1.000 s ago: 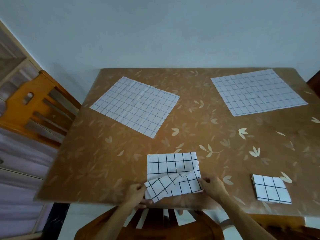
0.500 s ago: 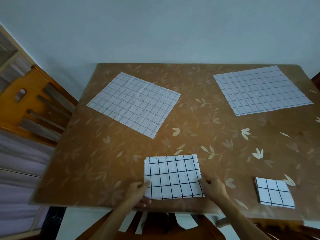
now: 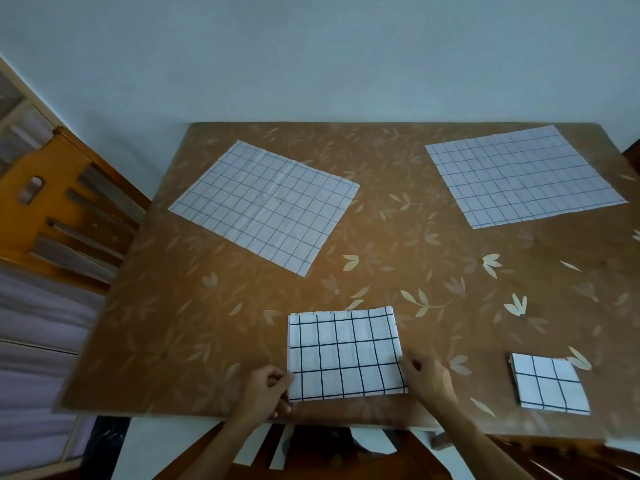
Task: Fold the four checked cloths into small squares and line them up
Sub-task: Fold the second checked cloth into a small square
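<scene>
1. At the near edge of the table (image 3: 381, 282), the left hand (image 3: 266, 389) has its fingers curled and pinches the near-left corner of the folded cloth (image 3: 346, 355).
2. The right hand (image 3: 427, 379) holds the same cloth at its near-right edge, with its fingertips curled onto the fabric.
3. This cloth lies flat between the two hands as a rectangle. It is white with dark grid lines, and its layered edges show along the far side.
4. To the right, well apart from the hands, a small folded square (image 3: 549, 388) of the same checked fabric lies near the table's front edge. Nothing touches it.
5. The table top is brown with a pale leaf pattern.
6. Further back on the left, an unfolded cloth (image 3: 266, 206) lies spread flat, turned at an angle to the table edges.
7. At the far right corner, a second unfolded cloth (image 3: 523, 174) also lies flat, close to the back and right edges.
8. A wooden chair (image 3: 52, 202) stands beside the table on the left.
9. A plain pale wall (image 3: 311, 57) rises behind the table.
</scene>
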`<move>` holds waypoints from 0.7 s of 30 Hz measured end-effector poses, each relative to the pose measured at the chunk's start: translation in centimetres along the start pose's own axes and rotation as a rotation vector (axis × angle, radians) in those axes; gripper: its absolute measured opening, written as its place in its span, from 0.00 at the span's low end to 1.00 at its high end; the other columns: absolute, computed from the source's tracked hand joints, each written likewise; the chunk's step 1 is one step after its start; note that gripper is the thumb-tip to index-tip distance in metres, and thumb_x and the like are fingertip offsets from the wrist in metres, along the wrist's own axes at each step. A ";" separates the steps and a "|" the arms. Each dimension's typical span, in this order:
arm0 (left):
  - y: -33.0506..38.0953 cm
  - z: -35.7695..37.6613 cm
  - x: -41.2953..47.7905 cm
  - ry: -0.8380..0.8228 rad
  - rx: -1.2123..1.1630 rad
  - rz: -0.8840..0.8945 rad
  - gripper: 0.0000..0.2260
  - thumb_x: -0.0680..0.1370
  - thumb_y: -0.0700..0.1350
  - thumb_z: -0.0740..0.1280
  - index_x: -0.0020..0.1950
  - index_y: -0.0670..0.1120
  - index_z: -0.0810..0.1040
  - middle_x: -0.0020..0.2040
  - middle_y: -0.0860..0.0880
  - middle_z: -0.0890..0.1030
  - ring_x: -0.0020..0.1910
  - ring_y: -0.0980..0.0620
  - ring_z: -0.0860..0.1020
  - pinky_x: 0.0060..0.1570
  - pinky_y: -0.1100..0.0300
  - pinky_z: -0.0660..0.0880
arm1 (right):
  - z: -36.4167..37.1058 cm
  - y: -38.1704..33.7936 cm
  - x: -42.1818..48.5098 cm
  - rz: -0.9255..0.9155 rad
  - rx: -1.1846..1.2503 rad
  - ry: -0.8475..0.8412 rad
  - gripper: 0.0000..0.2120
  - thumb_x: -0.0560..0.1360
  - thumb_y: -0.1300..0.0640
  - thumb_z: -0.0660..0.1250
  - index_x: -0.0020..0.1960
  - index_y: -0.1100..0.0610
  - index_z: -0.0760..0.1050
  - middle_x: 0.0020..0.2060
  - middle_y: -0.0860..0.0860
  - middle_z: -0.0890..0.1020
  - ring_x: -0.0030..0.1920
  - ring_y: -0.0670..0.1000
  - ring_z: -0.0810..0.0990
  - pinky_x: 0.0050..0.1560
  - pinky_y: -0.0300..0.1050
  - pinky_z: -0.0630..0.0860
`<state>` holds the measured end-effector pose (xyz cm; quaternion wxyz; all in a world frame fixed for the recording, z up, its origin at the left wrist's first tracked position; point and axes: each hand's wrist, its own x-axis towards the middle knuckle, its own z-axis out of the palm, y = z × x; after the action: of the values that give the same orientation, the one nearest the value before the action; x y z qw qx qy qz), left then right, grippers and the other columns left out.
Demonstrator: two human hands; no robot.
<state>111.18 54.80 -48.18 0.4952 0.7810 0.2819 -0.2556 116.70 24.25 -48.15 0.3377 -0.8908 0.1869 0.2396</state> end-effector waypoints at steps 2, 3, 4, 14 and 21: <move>0.0 0.1 -0.2 0.011 -0.006 0.012 0.08 0.80 0.46 0.69 0.50 0.42 0.78 0.39 0.43 0.84 0.27 0.50 0.82 0.24 0.63 0.72 | 0.2 0.2 0.0 0.005 -0.004 0.010 0.19 0.80 0.50 0.62 0.36 0.61 0.76 0.25 0.50 0.73 0.26 0.47 0.71 0.30 0.39 0.68; -0.1 0.2 -0.2 0.018 -0.001 0.016 0.08 0.80 0.46 0.69 0.49 0.42 0.77 0.39 0.43 0.84 0.27 0.50 0.82 0.24 0.63 0.72 | 0.3 0.2 0.0 0.004 -0.011 0.014 0.19 0.80 0.50 0.62 0.35 0.60 0.75 0.25 0.50 0.73 0.26 0.47 0.71 0.30 0.39 0.68; -0.1 0.4 -0.1 0.027 0.007 0.019 0.07 0.80 0.47 0.68 0.49 0.43 0.77 0.39 0.43 0.84 0.28 0.51 0.82 0.25 0.63 0.73 | 0.3 0.1 -0.1 0.000 -0.016 0.019 0.18 0.80 0.51 0.62 0.34 0.58 0.74 0.24 0.50 0.73 0.25 0.46 0.71 0.29 0.38 0.68; -0.6 2.7 0.6 0.444 0.635 0.512 0.10 0.81 0.55 0.60 0.55 0.51 0.73 0.45 0.53 0.77 0.41 0.58 0.76 0.36 0.66 0.73 | 0.4 0.0 -0.4 -0.042 -0.031 0.039 0.17 0.80 0.52 0.62 0.34 0.54 0.72 0.24 0.48 0.73 0.24 0.44 0.71 0.26 0.33 0.65; 1.0 7.2 2.5 0.222 0.975 0.874 0.21 0.81 0.54 0.60 0.74 0.50 0.69 0.76 0.44 0.67 0.76 0.44 0.65 0.72 0.46 0.66 | 0.8 0.4 -0.2 -0.050 -0.016 0.041 0.15 0.81 0.52 0.61 0.37 0.55 0.75 0.26 0.50 0.77 0.25 0.45 0.74 0.25 0.33 0.68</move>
<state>112.83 48.28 -52.01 0.1114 0.9797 -0.1596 -0.0475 116.07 24.53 -48.75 0.3326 -0.9026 0.1697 0.2142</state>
